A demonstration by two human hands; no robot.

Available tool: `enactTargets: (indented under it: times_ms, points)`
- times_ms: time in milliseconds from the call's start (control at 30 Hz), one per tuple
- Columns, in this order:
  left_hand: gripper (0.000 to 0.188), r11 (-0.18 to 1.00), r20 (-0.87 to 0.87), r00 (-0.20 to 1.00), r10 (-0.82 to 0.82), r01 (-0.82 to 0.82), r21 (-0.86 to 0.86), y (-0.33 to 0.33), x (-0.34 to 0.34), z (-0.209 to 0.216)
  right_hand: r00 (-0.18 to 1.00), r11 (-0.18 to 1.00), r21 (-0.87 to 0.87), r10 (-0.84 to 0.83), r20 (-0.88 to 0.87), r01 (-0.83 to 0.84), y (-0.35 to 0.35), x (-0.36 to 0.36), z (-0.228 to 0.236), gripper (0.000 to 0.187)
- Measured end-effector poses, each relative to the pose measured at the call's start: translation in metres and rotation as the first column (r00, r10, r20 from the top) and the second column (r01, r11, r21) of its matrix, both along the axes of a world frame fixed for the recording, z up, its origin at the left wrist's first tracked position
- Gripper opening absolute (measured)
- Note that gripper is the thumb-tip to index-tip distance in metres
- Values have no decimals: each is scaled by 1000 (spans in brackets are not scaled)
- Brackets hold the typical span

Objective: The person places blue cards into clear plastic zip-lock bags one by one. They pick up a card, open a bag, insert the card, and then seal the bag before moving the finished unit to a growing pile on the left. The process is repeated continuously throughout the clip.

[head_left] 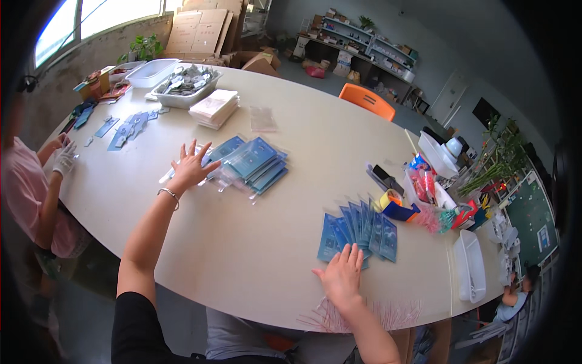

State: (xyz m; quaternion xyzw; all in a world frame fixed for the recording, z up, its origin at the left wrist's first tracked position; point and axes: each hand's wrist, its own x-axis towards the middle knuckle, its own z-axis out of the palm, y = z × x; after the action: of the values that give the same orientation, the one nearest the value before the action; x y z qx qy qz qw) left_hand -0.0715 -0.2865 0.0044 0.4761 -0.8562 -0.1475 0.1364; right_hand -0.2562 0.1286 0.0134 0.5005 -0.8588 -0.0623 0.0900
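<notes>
My left hand (193, 168) is open, its fingers spread over the left edge of a pile of blue cards in clear plastic bags (253, 159). Something white and narrow pokes out beside its thumb side, too covered to name. On the right, my right hand (342, 278) lies open and flat, fingertips at the near edge of a second set of bagged blue cards (364, 225), spread like a fan. Whether its fingers press on those cards or only rest beside them I cannot tell. Thin reddish strands (394, 312) lie at the table edge under my right wrist.
A grey tub of small parts (187, 100), a white stack of packets (214, 109) and a clear bag (263, 119) stand farther back. Crowding the right side are a tape dispenser (397, 209), a phone (387, 178) and a white tray (470, 267). A gloved co-worker's hand (64, 159) works at left.
</notes>
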Motion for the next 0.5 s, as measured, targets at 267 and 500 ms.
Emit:
enactTargets:
  times_ms: [267,500]
  points:
    - [86,976,84,995,-45,26,218,-15,-65,-11,888,935,-354,167,428,-6,-206,-7,15,89]
    - [76,986,40,994,-102,96,135,23,-68,-13,810,954,-221,-38,585,204,-286,-47,-29,92]
